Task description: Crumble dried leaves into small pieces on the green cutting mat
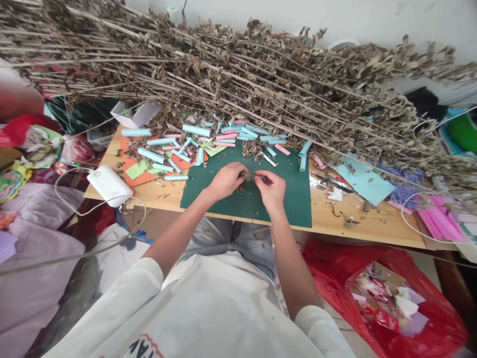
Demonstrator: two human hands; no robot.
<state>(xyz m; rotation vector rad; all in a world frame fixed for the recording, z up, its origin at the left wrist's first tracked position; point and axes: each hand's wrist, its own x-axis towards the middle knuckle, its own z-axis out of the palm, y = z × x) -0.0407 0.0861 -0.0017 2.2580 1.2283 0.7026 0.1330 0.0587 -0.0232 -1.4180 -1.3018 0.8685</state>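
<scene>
Over the green cutting mat (290,209), my left hand (228,180) is closed, with dried leaves (244,176) pinched at its fingertips. A short gap to the right, my right hand (272,189) also has its fingers pressed together on a bit of dried leaf. Small crumbs of leaf lie on the mat beneath. Just beyond the hands sits a small heap of dried leaves (252,147), with a white stick-like piece (269,159) beside it. Several rolled blue paper tubes (197,130) and pink paper tubes (282,149) are scattered behind and to the left.
Long dried plant stalks (223,74) stretch across the back of the wooden table (335,219). A white power bank (110,185) with a cable rests at the left edge. Blue paper (363,178) lies right. A red plastic bag (421,328) holding scraps hangs below the table's right side.
</scene>
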